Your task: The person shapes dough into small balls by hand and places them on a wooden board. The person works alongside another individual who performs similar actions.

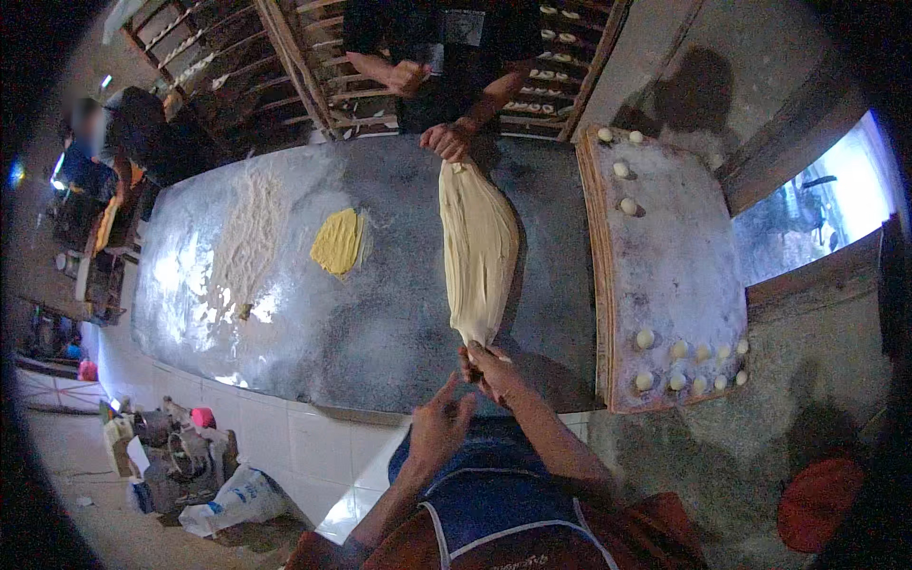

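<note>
A long, pale sheet of dough (480, 242) stretches across the dark tabletop (399, 313), from the far edge toward me. Its narrowed near end is gripped in my right hand (491, 370), at the table's front edge. My left hand (442, 425) is just left of it, fingers apart and holding nothing. Opposite me, a person in dark clothes grips the dough's far end with one hand (448, 141). That person's other hand (407, 78) is raised beside a dark flat piece I cannot make out.
Left of the dough lies a yellow, buttery patch (337, 242); farther left is a whitish smear (252, 233). Dough balls (646, 339) sit on stacked floured boards (674, 256) at right. Racks (328, 57) stand behind. Machinery (185, 446) and a white sack (237, 503) are lower left. Another person (142, 133) works at far left.
</note>
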Demonstrator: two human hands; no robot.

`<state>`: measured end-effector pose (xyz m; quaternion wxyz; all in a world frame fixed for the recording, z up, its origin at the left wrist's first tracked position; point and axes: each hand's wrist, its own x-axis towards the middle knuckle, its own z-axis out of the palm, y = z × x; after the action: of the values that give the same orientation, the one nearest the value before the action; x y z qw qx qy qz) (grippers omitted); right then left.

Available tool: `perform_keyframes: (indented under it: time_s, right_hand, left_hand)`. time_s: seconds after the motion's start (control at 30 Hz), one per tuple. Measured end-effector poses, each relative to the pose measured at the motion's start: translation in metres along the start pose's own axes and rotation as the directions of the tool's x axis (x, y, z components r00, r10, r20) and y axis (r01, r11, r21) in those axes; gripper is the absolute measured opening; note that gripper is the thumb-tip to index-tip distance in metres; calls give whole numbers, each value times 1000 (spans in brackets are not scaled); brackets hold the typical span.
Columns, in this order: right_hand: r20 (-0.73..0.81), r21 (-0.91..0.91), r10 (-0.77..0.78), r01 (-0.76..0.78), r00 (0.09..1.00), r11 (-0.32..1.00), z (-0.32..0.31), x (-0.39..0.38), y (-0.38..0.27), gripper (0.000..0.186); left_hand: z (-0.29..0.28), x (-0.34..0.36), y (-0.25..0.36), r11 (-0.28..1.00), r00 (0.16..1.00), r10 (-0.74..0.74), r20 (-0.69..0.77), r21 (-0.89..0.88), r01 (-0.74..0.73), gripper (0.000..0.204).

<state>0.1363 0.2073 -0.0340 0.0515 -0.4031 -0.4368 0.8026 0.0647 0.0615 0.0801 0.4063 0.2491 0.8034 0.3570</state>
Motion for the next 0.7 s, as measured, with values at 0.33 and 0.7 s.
perform_keyframes:
  time_s: [0.33, 0.7]
  right_hand:
    - [403, -601, -323, 514, 856, 612, -29, -97, 9, 22]
    - [703, -407, -121, 536, 701, 739, 58, 52, -32, 31]
  left_hand:
    - [51, 142, -55, 159, 731, -8, 682, -721, 675, 30]
    - [-6, 55, -38, 747, 833, 293, 469, 432, -506, 29]
